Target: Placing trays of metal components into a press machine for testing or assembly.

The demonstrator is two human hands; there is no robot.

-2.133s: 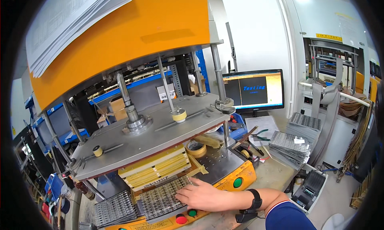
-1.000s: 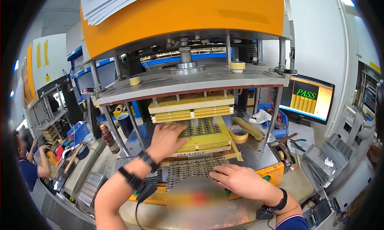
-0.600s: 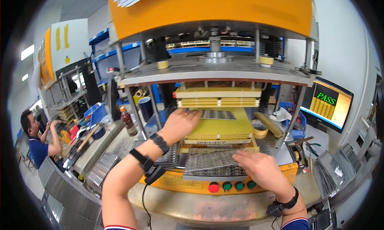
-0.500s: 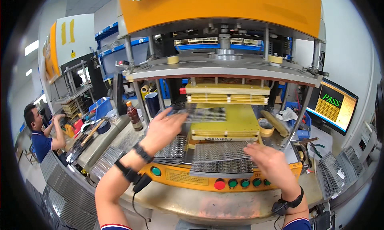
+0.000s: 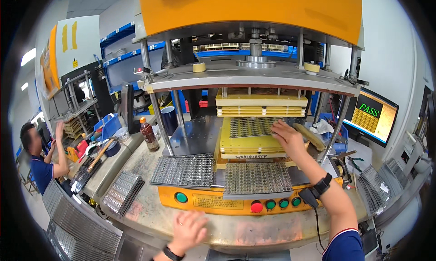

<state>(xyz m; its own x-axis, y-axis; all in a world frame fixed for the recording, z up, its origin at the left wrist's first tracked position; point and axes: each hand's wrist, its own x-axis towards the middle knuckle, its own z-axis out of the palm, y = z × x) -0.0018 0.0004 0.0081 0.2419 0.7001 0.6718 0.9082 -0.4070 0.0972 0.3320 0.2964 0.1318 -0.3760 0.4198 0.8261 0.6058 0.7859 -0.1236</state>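
Note:
A perforated metal panel lies over the yellow lower fixture of the press. My right hand reaches in from the right and grips the panel's right edge. My left hand is low, in front of the press base, slightly blurred, its fingers loosely apart with nothing in them. Two stacks of similar panels rest along the press's front: a left stack and a right stack. The yellow upper fixture hangs above the lower one.
Push buttons, one a red button, line the orange front panel. More metal panels sit on the bench at left, others at right. A sauce-coloured bottle, pliers and a monitor flank the press. A co-worker sits far left.
My left hand has let go of a panel, now on the left stack, and drawn back toward me. My right hand has moved a panel from the right stack onto the lower fixture.

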